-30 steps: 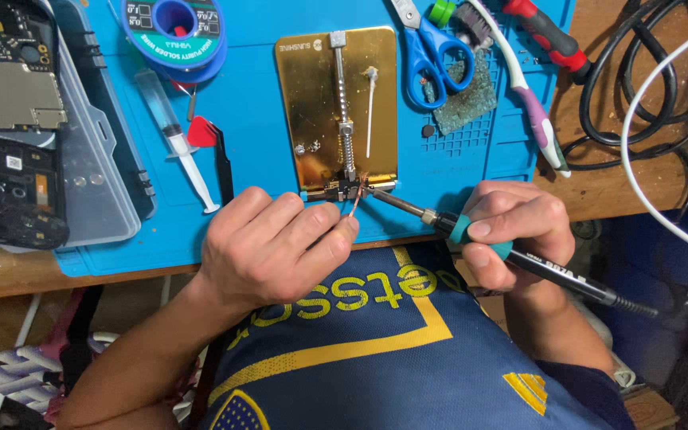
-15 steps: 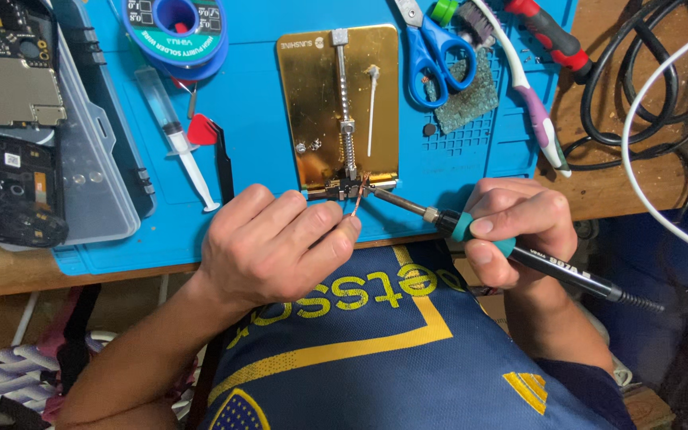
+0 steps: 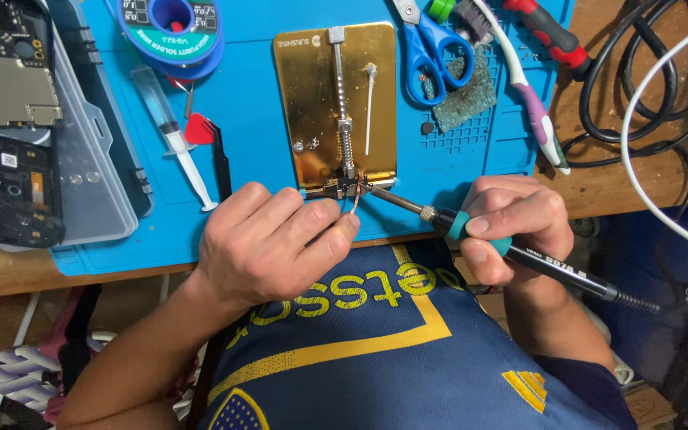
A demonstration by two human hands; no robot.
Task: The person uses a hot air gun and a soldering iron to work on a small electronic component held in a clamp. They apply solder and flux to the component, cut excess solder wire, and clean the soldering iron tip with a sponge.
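Gold plate: a brass-coloured clamp plate (image 3: 336, 103) lies on the blue mat (image 3: 248, 119) on the counter (image 3: 646, 171); a tiny part (image 3: 342, 189) is clamped at its near edge.
Right hand: the right hand (image 3: 511, 227) has its grip closed round the soldering iron (image 3: 519, 255), tip laid against the small part.
Left hand: the left hand (image 3: 268, 243) pinches a short coppery strand (image 3: 356, 201) between thumb and forefinger, its upper end at the same spot as the iron's tip.
Change: against the pictures of a second and half a second ago, almost nothing has shifted; both hands sit in the same places and the tip is on the same spot. The view alone has drifted a little.
Meaning: judging by that stillness, heat is being held on one joint, not moved along.
Nearby: scissors (image 3: 431, 48), a solder spool (image 3: 170, 28), a syringe (image 3: 173, 135), black tweezers (image 3: 220, 163) and a toothbrush (image 3: 531, 103) lie untouched; a grey tray (image 3: 101, 151) with an opened phone (image 3: 5, 119) sits at the left.
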